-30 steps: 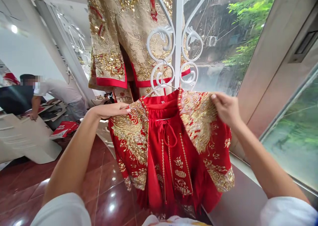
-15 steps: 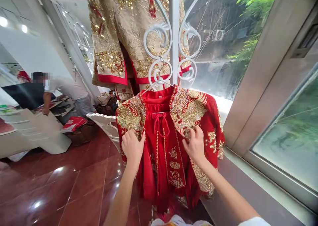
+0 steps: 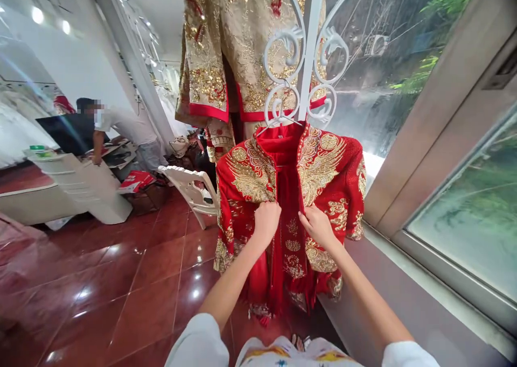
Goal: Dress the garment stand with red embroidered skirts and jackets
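A red jacket with gold embroidery hangs on a hanger from a white scrolled metal stand, over a red skirt. My left hand is closed on the jacket's left front edge at chest height. My right hand pinches the right front edge beside it. The two edges are drawn close together over the skirt. Above hangs a beige and gold embroidered garment with red trim.
A big window and its grey sill run along the right. A white folding chair stands left of the stand on the glossy red tile floor. Farther left a person bends over a white counter.
My hands have slid from the jacket's shoulders down its front edges and drawn them together at the middle. The camera has pulled back a little and the jacket hangs straighter.
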`<move>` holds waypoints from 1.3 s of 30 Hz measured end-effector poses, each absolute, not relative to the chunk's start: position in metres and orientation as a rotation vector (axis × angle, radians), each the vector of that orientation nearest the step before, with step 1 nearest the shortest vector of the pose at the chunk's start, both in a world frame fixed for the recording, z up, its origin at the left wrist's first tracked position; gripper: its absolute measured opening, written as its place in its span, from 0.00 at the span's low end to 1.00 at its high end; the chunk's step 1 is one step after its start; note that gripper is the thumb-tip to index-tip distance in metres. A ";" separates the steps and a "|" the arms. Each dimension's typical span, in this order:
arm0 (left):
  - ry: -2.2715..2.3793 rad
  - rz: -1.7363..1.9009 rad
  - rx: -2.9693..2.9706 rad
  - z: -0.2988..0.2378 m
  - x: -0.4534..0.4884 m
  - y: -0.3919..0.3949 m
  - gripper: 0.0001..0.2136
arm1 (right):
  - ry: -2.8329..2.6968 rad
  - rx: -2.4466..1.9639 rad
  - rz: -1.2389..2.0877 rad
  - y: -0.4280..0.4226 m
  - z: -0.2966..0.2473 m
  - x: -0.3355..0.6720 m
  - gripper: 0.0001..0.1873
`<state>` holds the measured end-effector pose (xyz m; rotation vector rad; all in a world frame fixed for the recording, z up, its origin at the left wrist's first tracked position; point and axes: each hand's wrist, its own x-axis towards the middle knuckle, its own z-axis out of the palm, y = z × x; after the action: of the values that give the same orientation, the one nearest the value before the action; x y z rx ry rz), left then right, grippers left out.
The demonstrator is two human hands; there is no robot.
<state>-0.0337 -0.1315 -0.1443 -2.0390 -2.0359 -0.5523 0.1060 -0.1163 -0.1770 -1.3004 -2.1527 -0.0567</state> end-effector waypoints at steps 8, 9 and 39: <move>-1.877 -0.769 -2.180 -0.156 -0.046 -0.115 0.16 | -1.973 -1.388 0.117 -0.118 -0.192 0.072 0.16; -1.898 -0.766 -2.176 -0.163 -0.050 -0.105 0.17 | -1.959 -1.403 0.114 -0.112 -0.199 0.072 0.16; -2.028 -0.812 -2.070 -0.258 -0.144 -0.145 0.14 | -1.720 -1.608 0.128 -0.150 -0.240 0.102 0.11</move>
<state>-0.1436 -0.1447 -0.2585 -2.0703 -2.0285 -0.8120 0.1020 -0.1497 -0.2402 -1.6079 -1.7199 0.1280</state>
